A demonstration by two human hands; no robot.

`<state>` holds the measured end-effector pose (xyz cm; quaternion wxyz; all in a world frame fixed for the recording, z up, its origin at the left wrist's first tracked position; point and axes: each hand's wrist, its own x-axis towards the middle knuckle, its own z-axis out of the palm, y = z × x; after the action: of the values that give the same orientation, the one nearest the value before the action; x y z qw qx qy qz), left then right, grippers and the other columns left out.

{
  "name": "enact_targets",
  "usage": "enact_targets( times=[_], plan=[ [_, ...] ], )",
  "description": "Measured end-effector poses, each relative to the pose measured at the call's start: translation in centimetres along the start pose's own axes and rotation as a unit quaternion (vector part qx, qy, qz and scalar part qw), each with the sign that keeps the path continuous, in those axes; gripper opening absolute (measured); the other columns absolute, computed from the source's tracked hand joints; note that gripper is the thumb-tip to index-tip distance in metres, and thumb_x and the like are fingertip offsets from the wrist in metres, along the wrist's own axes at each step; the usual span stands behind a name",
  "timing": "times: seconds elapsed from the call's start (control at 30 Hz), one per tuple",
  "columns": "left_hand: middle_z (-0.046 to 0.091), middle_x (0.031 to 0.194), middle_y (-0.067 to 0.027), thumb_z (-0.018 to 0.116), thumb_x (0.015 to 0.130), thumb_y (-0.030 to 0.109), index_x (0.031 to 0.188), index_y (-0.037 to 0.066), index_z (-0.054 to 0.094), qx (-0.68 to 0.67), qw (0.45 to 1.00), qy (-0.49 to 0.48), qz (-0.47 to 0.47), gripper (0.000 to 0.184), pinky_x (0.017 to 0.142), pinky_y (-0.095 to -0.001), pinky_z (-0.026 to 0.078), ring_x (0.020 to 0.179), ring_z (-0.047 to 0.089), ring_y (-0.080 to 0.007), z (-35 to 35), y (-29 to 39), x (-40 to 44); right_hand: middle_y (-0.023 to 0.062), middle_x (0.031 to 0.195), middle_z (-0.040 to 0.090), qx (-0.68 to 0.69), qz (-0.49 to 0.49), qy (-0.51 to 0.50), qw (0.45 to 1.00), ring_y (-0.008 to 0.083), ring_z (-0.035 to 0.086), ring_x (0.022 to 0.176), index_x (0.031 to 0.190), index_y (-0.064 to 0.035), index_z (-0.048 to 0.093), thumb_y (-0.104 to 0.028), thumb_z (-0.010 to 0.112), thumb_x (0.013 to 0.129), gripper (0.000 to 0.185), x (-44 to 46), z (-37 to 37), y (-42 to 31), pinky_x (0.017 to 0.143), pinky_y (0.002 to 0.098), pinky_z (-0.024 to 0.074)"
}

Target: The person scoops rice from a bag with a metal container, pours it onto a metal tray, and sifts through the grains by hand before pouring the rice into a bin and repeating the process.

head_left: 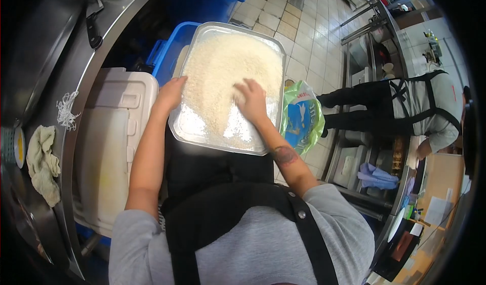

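A rectangular metal tray (195,136) lies in front of my lap, its far end over a blue bin (174,47). Pale grains that look like rice (217,57) cover most of it, and bare metal shows through near the closest edge. My left hand (173,93) grips the tray's left rim, thumb on top and the other fingers mostly hidden. On the grains rests my right hand (250,100), its fingers apart, bent and slightly blurred, with nothing visibly held. An open green and blue plastic bag (304,115) stands just right of the tray.
To the left, a beige lidded container (109,138) sits beside a steel counter (76,82) bearing a knife (93,29), white string (67,110) and a crumpled cloth (43,163). On the tiled floor (316,47) to the right, another person (405,105) stands at a counter.
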<state>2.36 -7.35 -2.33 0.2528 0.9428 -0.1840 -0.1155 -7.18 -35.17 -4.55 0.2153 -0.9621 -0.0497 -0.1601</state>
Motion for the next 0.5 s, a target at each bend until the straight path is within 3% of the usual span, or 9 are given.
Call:
enact_targets(
  times=[0.1, 0.2, 0.3, 0.4, 0.43, 0.47, 0.5],
  plan=[
    [0.057, 0.126, -0.0180, 0.043, 0.085, -0.007, 0.132, 0.009, 0.050, 0.007, 1.000, -0.002, -0.005, 0.050, 0.098, -0.0420, 0.044, 0.117, 0.054, -0.0353, 0.0, 0.0, 0.0, 0.0154, 0.120, 0.056, -0.039, 0.068, 0.125, 0.989, 0.0364, 0.050, 0.112, 0.113, -0.0111, 0.063, -0.018, 0.070, 0.078, 0.036, 1.0, 1.7, -0.2, 0.094, 0.0484, 0.0403],
    [0.057, 0.126, -0.0183, 0.042, 0.086, -0.007, 0.132, 0.009, 0.050, 0.012, 1.000, -0.009, 0.002, 0.050, 0.098, -0.0420, 0.044, 0.118, 0.054, -0.0353, 0.3, -0.3, 0.3, 0.0156, 0.108, 0.058, 0.030, 0.019, 0.035, 0.999, 0.0363, 0.053, 0.103, 0.109, -0.0068, 0.063, -0.012, 0.069, 0.077, 0.033, -1.2, 1.3, -2.4, 0.088, 0.0437, 0.0450],
    [0.057, 0.126, -0.0187, 0.041, 0.087, -0.005, 0.132, 0.009, 0.050, 0.009, 1.000, -0.012, -0.005, 0.048, 0.098, -0.0420, 0.044, 0.118, 0.054, -0.0352, 0.1, 0.1, 0.2, 0.0149, 0.099, 0.062, 0.129, -0.041, -0.088, 0.987, 0.0340, 0.059, 0.094, 0.104, -0.0059, 0.065, 0.007, 0.062, 0.068, 0.038, -3.4, -1.0, -3.9, 0.083, 0.0411, 0.0486],
    [0.057, 0.126, -0.0187, 0.041, 0.087, -0.004, 0.132, 0.008, 0.050, 0.011, 1.000, -0.005, 0.002, 0.047, 0.097, -0.0420, 0.044, 0.117, 0.054, -0.0352, 0.4, -0.4, 0.0, 0.0156, 0.103, 0.066, 0.151, 0.038, -0.062, 0.986, 0.0338, 0.062, 0.099, 0.106, -0.0051, 0.066, 0.007, 0.060, 0.071, 0.037, -4.1, -0.9, -1.0, 0.086, 0.0372, 0.0497],
    [0.057, 0.126, -0.0186, 0.041, 0.088, -0.004, 0.132, 0.008, 0.050, 0.009, 1.000, -0.003, 0.008, 0.047, 0.097, -0.0421, 0.044, 0.117, 0.054, -0.0352, 0.4, -0.5, 0.0, 0.0194, 0.102, 0.068, 0.176, 0.107, -0.027, 0.978, 0.0339, 0.065, 0.100, 0.107, -0.0029, 0.067, 0.008, 0.055, 0.075, 0.036, -3.0, -2.1, -1.3, 0.088, 0.0360, 0.0498],
    [0.057, 0.126, -0.0185, 0.041, 0.088, -0.004, 0.131, 0.008, 0.050, 0.007, 1.000, 0.001, 0.014, 0.046, 0.097, -0.0421, 0.044, 0.117, 0.054, -0.0352, 0.5, -0.6, 0.1, 0.0170, 0.098, 0.070, 0.165, 0.212, -0.048, 0.962, 0.0301, 0.067, 0.098, 0.108, -0.0018, 0.066, 0.008, 0.051, 0.080, 0.034, -2.0, -3.8, -1.6, 0.087, 0.0351, 0.0504],
    [0.057, 0.126, -0.0185, 0.041, 0.088, -0.004, 0.132, 0.008, 0.050, 0.007, 1.000, 0.000, 0.011, 0.046, 0.097, -0.0420, 0.044, 0.117, 0.054, -0.0352, 0.3, -0.5, 0.2, 0.0160, 0.100, 0.070, 0.236, 0.264, -0.057, 0.933, 0.0288, 0.067, 0.098, 0.111, -0.0017, 0.065, 0.008, 0.050, 0.080, 0.036, -0.4, -6.2, -2.8, 0.088, 0.0352, 0.0505]
  ],
)
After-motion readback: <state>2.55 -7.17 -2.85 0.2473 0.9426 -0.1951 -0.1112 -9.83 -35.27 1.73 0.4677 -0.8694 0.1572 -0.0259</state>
